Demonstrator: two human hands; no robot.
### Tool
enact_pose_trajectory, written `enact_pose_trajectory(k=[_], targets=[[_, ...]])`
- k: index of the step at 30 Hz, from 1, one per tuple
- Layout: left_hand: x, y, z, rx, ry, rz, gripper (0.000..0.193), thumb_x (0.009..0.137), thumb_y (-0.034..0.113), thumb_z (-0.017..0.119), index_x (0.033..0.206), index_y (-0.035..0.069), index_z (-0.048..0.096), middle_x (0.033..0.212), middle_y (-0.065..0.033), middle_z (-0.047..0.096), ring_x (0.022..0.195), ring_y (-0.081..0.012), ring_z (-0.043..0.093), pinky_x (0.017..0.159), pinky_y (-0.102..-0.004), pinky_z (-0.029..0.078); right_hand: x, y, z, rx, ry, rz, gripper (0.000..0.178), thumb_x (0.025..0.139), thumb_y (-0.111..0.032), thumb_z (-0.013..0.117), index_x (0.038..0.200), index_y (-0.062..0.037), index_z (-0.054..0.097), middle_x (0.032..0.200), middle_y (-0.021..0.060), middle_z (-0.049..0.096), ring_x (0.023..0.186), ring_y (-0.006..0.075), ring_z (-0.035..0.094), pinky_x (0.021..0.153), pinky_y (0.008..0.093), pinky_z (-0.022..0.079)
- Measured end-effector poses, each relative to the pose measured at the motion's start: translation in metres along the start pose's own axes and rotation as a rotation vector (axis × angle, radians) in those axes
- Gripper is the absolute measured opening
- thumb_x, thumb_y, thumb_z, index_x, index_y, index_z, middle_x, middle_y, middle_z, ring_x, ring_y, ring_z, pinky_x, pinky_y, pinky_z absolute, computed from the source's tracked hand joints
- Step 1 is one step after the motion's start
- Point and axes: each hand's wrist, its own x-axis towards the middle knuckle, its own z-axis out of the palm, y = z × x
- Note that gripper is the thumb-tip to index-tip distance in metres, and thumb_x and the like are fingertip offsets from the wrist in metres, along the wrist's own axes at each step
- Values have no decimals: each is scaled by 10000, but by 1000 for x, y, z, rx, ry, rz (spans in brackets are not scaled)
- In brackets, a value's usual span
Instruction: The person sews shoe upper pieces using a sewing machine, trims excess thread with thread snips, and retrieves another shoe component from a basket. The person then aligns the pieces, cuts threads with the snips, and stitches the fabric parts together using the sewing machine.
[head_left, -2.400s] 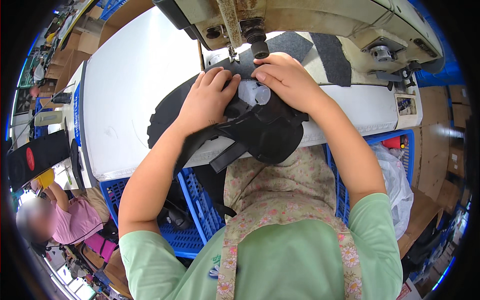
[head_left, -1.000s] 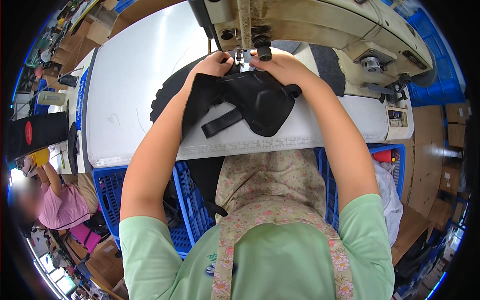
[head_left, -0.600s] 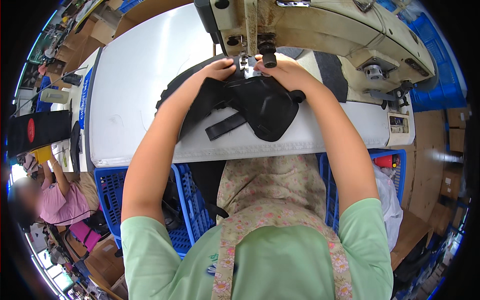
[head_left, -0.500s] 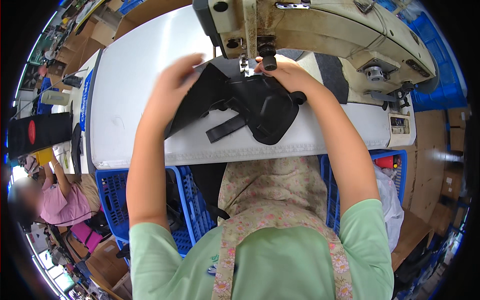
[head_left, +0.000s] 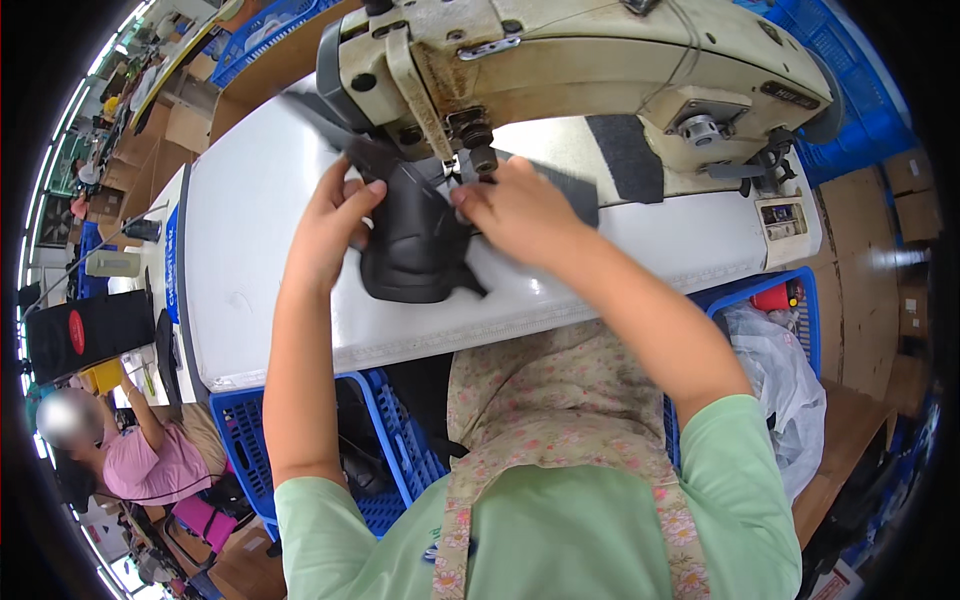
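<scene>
A black moulded fabric piece (head_left: 415, 245) lies on the white table of a sewing machine (head_left: 600, 75), its upper part running under the machine head. My left hand (head_left: 335, 220) pinches its left edge between thumb and fingers. Close to the presser foot (head_left: 450, 168), my right hand (head_left: 525, 212) has bent fingers and thumb closed on the piece's right edge. The piece's far end, left of the machine head, is smeared by motion. A flat dark sheet (head_left: 575, 190) shows beyond my right hand.
Another dark fabric strip (head_left: 625, 158) lies by the machine's base. Below the table's front edge stand blue crates (head_left: 400, 430) on the left and another crate (head_left: 815, 330) with a plastic bag (head_left: 775, 385) on the right. A person in pink (head_left: 165, 460) sits at the far left.
The black piece has been turned, and its far end now reaches left of the machine head. My left hand has closed on its edge. My right hand has shifted toward me. The view has tilted.
</scene>
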Motion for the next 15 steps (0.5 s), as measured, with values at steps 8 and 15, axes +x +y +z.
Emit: enact_pose_trajectory(k=[8, 15], targets=[[-35, -22, 57, 101, -209, -134, 328, 838, 174, 728, 1054, -21, 576, 864, 2, 625, 750, -57, 578, 690, -205, 475, -7, 52, -11, 576, -134, 47, 329, 878, -343, 615, 1054, -81, 706, 1131, 104, 625, 1056, 264, 572, 879, 359, 482], [-55, -9, 74, 89, -213, 105, 449, 814, 151, 744, 1190, 9, 545, 1069, -69, 621, 970, -144, 586, 874, -313, 480, -9, 23, -23, 446, -344, -69, 522, 868, -461, 635, 1049, 29, 627, 985, 178, 628, 960, 308, 604, 851, 370, 463]])
